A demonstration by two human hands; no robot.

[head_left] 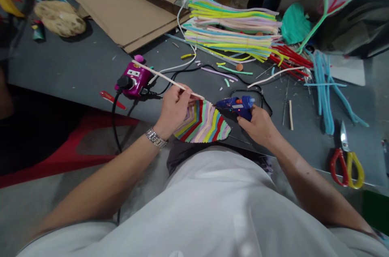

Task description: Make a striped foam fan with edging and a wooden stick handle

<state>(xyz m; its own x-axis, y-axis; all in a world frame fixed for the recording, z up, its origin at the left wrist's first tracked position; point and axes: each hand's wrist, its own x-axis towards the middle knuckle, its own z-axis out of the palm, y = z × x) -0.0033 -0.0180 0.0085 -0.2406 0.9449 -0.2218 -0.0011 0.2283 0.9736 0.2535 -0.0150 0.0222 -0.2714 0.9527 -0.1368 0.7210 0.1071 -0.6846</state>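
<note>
My left hand is closed, pinching a pale pipe cleaner that slants up to the left past the fingers. Beneath that hand lies a striped piece made of pipe cleaners, in red, yellow, green, pink and lilac rows, at the table's front edge. My right hand is wrapped round a blue hot glue gun. The gun's nozzle points left, close to the top edge of the striped piece; whether it touches cannot be made out. A small red light glows on the gun.
Bundles of coloured pipe cleaners lie at the back, beside cardboard sheets. A purple power socket with black cables stands at left. Blue pipe cleaners and scissors lie at right. Offcuts and a black cord are scattered between.
</note>
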